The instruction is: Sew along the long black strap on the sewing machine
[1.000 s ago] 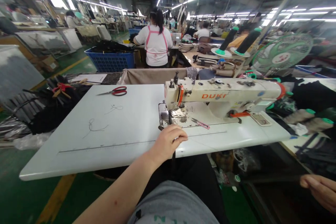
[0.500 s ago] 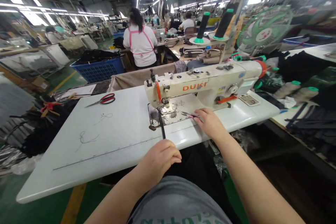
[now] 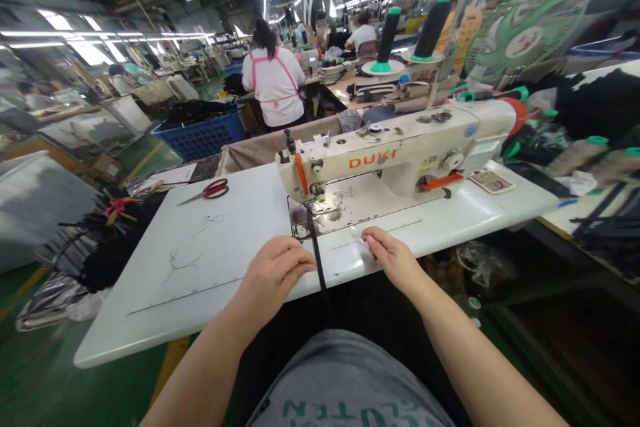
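A narrow black strip (image 3: pixel 315 247) runs from under the presser foot of the white sewing machine (image 3: pixel 400 147) and hangs over the table's front edge. My left hand (image 3: pixel 277 270) is closed just left of it, fingertips pressed together beside the strip; whether they touch it I cannot tell. To the right of the strip, my right hand (image 3: pixel 393 253) is closed around a small pointed metal tool (image 3: pixel 364 239), like thread snips or tweezers, mostly hidden by the fingers. Both hands are over the front of the white table (image 3: pixel 200 287).
Red-and-black scissors (image 3: pixel 213 189) lie on the table's left part, with loose threads (image 3: pixel 183 260) in front of them. Thread cones (image 3: pixel 387 40) and a green fan (image 3: pixel 525 43) stand behind the machine. Beyond, a person (image 3: pixel 276 80) works near a blue crate (image 3: pixel 203 133).
My left hand has moved up and left, from the strip's lower end to beside it; the strip now shows down past the table edge. My right hand has drawn the tool back from the machine bed.
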`<state>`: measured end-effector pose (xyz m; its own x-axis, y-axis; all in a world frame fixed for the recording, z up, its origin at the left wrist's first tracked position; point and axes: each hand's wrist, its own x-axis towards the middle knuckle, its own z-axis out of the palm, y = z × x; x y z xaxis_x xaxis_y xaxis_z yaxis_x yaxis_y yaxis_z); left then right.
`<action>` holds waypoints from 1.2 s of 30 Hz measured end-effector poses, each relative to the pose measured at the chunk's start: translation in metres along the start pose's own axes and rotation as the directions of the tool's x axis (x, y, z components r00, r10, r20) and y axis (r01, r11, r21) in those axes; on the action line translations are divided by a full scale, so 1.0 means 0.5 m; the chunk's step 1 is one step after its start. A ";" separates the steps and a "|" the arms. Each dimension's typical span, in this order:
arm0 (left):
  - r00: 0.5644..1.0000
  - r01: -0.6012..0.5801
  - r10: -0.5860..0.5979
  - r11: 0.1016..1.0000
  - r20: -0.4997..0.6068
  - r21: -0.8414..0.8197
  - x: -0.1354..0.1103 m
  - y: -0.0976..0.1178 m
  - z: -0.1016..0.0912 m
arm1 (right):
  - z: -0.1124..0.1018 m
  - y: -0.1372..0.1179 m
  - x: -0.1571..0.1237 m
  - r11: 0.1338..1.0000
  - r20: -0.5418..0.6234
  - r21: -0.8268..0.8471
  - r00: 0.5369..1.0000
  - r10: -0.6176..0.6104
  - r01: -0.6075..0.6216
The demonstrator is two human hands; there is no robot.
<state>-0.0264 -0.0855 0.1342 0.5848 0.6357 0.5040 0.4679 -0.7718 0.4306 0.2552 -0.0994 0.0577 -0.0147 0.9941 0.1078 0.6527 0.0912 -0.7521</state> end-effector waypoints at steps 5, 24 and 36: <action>0.999 0.008 -0.005 0.996 -0.033 0.091 0.015 -0.026 -0.013 | -0.018 -0.039 -0.070 0.992 0.099 0.122 0.995 0.015 -0.027; 0.998 0.034 -0.028 0.992 -0.052 0.119 0.017 -0.021 -0.024 | 0.024 -0.108 -0.040 0.989 0.181 -0.131 0.979 0.095 -0.071; 0.994 0.082 -0.070 0.986 -0.082 0.145 0.000 -0.011 -0.035 | 0.001 -0.038 -0.016 0.966 0.041 -0.249 0.995 0.088 -0.075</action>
<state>-0.0407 -0.0812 0.1448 0.4940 0.6875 0.5324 0.6052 -0.7114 0.3571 0.2425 -0.1092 0.0709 0.0117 0.9998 0.0147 0.8198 -0.0012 -0.5726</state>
